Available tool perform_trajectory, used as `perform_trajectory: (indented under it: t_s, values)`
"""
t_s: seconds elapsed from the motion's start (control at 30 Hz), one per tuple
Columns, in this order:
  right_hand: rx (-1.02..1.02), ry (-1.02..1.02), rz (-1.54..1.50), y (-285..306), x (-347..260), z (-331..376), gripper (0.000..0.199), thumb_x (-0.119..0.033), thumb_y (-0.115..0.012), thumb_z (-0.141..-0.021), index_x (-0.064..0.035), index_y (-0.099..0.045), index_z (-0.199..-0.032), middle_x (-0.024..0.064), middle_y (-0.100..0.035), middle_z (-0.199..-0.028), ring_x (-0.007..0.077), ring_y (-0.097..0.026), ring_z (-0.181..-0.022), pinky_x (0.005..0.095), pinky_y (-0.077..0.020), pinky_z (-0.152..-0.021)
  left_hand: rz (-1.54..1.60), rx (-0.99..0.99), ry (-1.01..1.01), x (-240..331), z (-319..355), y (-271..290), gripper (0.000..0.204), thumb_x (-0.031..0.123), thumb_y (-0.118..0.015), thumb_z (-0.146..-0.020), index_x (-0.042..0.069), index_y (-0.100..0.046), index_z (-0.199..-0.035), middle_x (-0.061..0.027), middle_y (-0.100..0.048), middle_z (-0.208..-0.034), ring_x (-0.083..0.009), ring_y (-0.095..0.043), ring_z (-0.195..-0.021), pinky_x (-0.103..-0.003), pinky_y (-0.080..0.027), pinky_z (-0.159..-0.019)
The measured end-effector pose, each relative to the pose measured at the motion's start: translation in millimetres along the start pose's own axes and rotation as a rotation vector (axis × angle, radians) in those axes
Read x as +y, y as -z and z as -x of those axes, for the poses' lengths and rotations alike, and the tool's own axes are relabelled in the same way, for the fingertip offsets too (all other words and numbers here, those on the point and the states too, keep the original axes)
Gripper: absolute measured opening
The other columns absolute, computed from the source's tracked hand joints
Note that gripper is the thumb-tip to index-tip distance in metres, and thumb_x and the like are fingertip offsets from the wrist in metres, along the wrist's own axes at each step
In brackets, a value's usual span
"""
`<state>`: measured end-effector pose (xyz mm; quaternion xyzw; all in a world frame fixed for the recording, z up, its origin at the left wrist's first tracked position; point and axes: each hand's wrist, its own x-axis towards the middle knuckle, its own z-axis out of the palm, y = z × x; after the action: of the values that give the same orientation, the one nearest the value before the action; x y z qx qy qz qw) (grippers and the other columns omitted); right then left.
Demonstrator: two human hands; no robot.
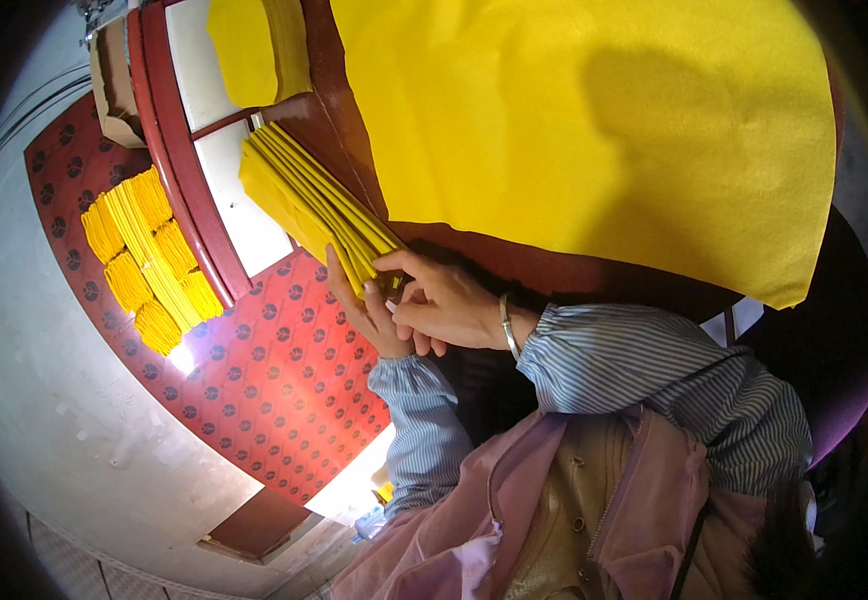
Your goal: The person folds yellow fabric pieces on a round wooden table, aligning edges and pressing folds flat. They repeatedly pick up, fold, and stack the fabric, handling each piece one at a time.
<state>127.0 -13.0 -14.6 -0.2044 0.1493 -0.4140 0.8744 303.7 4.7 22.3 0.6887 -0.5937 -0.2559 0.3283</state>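
At the table's near-left edge, both hands are pinching a folded yellow paper bundle: right hand clamped over its end, left hand cupped beneath, probably gripping. Light, floppy, slippery sheets; best held at the folded end.

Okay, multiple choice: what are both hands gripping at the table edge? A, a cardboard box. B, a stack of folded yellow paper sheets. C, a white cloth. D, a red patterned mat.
B: the left hand and the right hand both close around the near end of the stack of folded yellow paper sheets, beside the large flat yellow sheet.
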Motion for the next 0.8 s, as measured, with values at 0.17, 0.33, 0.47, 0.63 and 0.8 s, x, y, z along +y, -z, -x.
perform_trajectory:
  t_s: [0.17,0.33,0.47,0.63,0.8]
  values:
    - [-0.019,-0.032,0.073,-3.2,-1.1,2.5,0.052,-0.009,-0.058,-0.101,0.0008,-0.04,-0.148,0.01,-0.068,-0.075,0.0158,-0.064,-0.049,0.0305,-0.0514,-0.042,-0.062,0.071,0.045,-0.3,0.0,-7.2,0.065,-0.001,-0.055,-0.103,0.007,-0.034,-0.163,-0.0155,-0.047,-0.152,-0.0252,-0.058,-0.127,-0.036,-0.048,-0.107]
    - [-0.079,-0.006,0.213,-1.6,-0.2,3.7,0.061,-0.006,-0.056,-0.099,-0.002,-0.033,-0.156,0.0094,-0.069,-0.076,0.0157,-0.065,-0.054,0.0304,-0.0531,-0.046,-0.095,0.093,-0.141,-7.7,-2.1,-17.2,0.061,0.005,-0.057,-0.107,0.007,-0.034,-0.163,-0.0159,-0.048,-0.151,-0.0248,-0.057,-0.128,-0.036,-0.048,-0.108]
    - [0.122,0.051,0.246,-2.9,0.0,2.0,0.069,-0.003,-0.056,-0.097,-0.0006,-0.027,-0.159,0.0102,-0.069,-0.077,0.016,-0.067,-0.057,0.0296,-0.0537,-0.048,0.023,0.091,-0.056,-13.3,-3.7,-14.7,0.056,0.013,-0.055,-0.11,0.005,-0.034,-0.162,-0.0153,-0.052,-0.148,-0.0232,-0.058,-0.126,-0.035,-0.049,-0.105]
    - [0.234,0.114,0.08,-6.2,6.4,1.7,0.056,-0.03,-0.062,-0.105,0.0097,-0.044,-0.141,0.0136,-0.066,-0.067,0.0206,-0.066,-0.049,0.0337,-0.0519,-0.045,0.026,0.1,-0.011,-21.0,-3.4,-8.6,0.052,0.019,-0.052,-0.112,0.005,-0.036,-0.16,-0.0145,-0.055,-0.144,-0.0206,-0.06,-0.119,-0.033,-0.052,-0.1]
    - [0.222,0.14,0.039,-4.7,12.6,-2.3,0.055,-0.028,-0.063,-0.105,0.0126,-0.044,-0.136,0.0132,-0.066,-0.064,0.0196,-0.065,-0.047,0.0334,-0.0511,-0.043,0.001,0.126,0.012,-24.3,-4.2,-5.6,0.053,0.023,-0.053,-0.112,0.004,-0.038,-0.16,-0.0139,-0.057,-0.138,-0.0188,-0.061,-0.114,-0.033,-0.052,-0.096]
